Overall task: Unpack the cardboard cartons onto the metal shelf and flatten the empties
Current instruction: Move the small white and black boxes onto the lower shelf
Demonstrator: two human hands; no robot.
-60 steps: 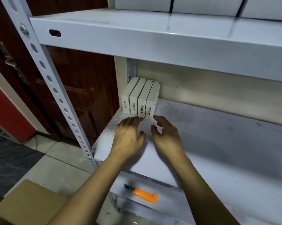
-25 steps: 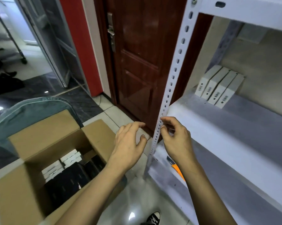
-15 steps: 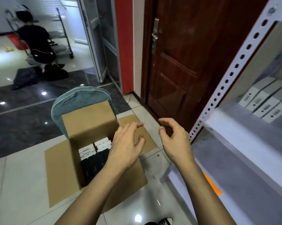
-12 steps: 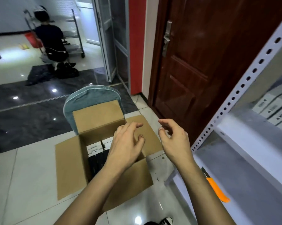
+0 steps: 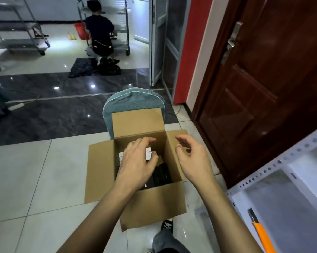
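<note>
Sitting at the far end of the open brown cardboard carton (image 5: 154,203) on the floor (image 5: 35,170), small white boxes (image 5: 149,153) lie under the nearer left hand (image 5: 137,165); the right hand (image 5: 194,160) hovers over the side flap (image 5: 170,152), both hands loosely open, empty

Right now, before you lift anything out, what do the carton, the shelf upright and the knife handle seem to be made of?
Carton: brown cardboard, matte, judging by the folded flaps and raw cut edges. Shelf upright: probably steel painted pale grey-white, slightly glossy, with rows of punched holes. Knife handle: likely moulded plastic, smooth bright orange; too blurred to be sure.
</note>
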